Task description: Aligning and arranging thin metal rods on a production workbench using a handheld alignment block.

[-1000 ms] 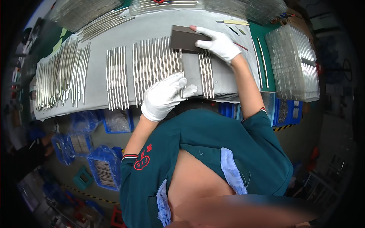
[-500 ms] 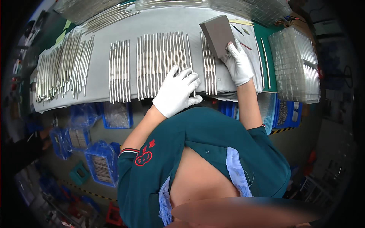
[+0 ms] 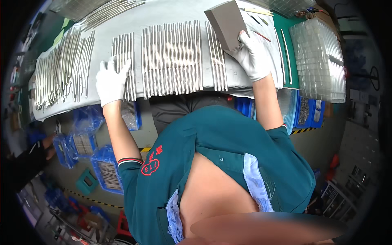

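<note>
In a white glove, my left hand (image 3: 111,83) is over the near left part of a small group of thin metal rods (image 3: 131,45). Its fingers are spread, with the thumb across the rods; whether they press on them I cannot tell. My gloved right hand (image 3: 255,57) grips a grey-brown rectangular block (image 3: 227,24), tilted above a narrow row of rods (image 3: 216,61). Between the hands, a wide row of similar rods (image 3: 171,57) lies side by side on the white cloth (image 3: 100,53).
Loosely piled rods (image 3: 65,65) cover the table's left. Clear plastic packs (image 3: 316,61) stack at the right, near two separate rods (image 3: 286,57) on green matting. Blue crates (image 3: 107,173) stand on the floor below. Another person's hand (image 3: 50,148) shows at far left.
My left hand has moved left from the right end of the wide row to the small left group. The right hand still holds the block, slightly farther left. The view has shifted a little.
</note>
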A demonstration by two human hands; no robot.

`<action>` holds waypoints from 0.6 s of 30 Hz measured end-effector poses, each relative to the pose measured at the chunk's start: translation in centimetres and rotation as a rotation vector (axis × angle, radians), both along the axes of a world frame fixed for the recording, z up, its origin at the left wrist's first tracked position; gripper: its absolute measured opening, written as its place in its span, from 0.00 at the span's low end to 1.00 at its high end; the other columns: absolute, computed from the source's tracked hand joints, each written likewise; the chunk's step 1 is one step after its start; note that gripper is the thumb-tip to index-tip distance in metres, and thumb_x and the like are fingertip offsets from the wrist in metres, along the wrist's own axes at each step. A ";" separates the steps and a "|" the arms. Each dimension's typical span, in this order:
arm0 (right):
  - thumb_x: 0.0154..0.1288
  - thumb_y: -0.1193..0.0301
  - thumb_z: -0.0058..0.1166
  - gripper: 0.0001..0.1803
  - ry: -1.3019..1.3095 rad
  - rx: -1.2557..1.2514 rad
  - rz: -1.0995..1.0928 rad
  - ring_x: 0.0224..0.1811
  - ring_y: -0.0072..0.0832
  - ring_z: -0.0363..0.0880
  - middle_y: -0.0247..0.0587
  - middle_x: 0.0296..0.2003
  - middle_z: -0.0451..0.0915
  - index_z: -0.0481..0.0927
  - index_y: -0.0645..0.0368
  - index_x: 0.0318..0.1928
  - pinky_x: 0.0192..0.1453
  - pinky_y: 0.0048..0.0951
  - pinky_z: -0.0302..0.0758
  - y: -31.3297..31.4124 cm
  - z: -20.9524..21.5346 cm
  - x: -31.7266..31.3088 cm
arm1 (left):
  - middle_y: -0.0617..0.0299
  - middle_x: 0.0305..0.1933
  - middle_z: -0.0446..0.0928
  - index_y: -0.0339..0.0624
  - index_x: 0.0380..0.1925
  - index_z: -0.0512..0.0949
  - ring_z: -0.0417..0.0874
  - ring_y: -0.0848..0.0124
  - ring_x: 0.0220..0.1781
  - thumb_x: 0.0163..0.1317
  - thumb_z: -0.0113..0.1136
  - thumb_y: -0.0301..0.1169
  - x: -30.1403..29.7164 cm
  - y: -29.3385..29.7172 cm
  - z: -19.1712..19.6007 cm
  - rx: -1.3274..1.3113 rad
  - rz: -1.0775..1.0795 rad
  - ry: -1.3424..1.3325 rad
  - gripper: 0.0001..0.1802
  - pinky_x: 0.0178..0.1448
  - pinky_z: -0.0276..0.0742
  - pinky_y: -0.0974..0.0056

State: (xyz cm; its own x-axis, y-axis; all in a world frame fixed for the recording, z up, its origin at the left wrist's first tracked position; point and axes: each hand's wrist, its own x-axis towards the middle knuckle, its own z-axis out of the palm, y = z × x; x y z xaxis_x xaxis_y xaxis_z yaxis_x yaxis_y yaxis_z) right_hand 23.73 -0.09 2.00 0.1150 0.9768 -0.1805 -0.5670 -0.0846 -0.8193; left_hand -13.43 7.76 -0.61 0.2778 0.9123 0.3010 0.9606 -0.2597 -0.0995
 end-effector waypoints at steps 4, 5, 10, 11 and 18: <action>0.73 0.67 0.51 0.22 0.139 0.031 -0.041 0.57 0.33 0.78 0.40 0.56 0.77 0.70 0.62 0.63 0.64 0.48 0.75 0.5 -1.7 0.5 | 0.48 0.54 0.80 0.42 0.55 0.79 0.81 0.47 0.49 0.63 0.54 0.59 1.2 0.7 0.1 -0.157 0.116 -0.223 0.34 0.58 0.74 0.51; 0.73 0.68 0.52 0.20 0.224 0.089 -0.001 0.56 0.33 0.78 0.40 0.55 0.78 0.71 0.61 0.62 0.64 0.50 0.75 0.6 -2.5 1.0 | 0.48 0.54 0.80 0.42 0.54 0.80 0.81 0.47 0.50 0.63 0.54 0.59 1.2 0.8 -0.1 -0.126 0.117 -0.217 0.34 0.58 0.74 0.52; 0.71 0.72 0.54 0.15 0.268 0.173 -0.063 0.53 0.33 0.80 0.40 0.53 0.78 0.74 0.59 0.57 0.64 0.52 0.78 0.8 -2.7 2.1 | 0.50 0.57 0.79 0.44 0.55 0.80 0.80 0.47 0.53 0.63 0.54 0.61 2.5 0.8 0.2 -0.114 0.123 -0.223 0.34 0.60 0.74 0.52; 0.71 0.72 0.54 0.15 0.268 0.169 -0.066 0.53 0.33 0.80 0.40 0.53 0.78 0.74 0.59 0.57 0.64 0.52 0.78 0.8 -2.9 2.3 | 0.50 0.58 0.78 0.44 0.55 0.80 0.80 0.48 0.53 0.63 0.54 0.61 3.0 0.6 0.2 -0.115 0.119 -0.220 0.34 0.60 0.74 0.52; 0.72 0.63 0.55 0.19 -0.141 0.159 -0.328 0.57 0.30 0.77 0.34 0.54 0.78 0.74 0.52 0.60 0.67 0.47 0.70 2.4 -2.5 2.3 | 0.47 0.59 0.77 0.46 0.57 0.79 0.79 0.48 0.55 0.62 0.53 0.62 5.7 -0.3 0.3 -0.120 0.143 -0.219 0.35 0.60 0.75 0.51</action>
State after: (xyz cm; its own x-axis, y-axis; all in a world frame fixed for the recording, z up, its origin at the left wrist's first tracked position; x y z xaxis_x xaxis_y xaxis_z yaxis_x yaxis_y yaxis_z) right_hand 26.02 2.34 -0.50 0.4391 0.8984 0.0100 -0.4237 0.2169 -0.8794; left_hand -7.72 7.48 -0.36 0.0838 0.9703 0.2270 0.9836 -0.1171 0.1374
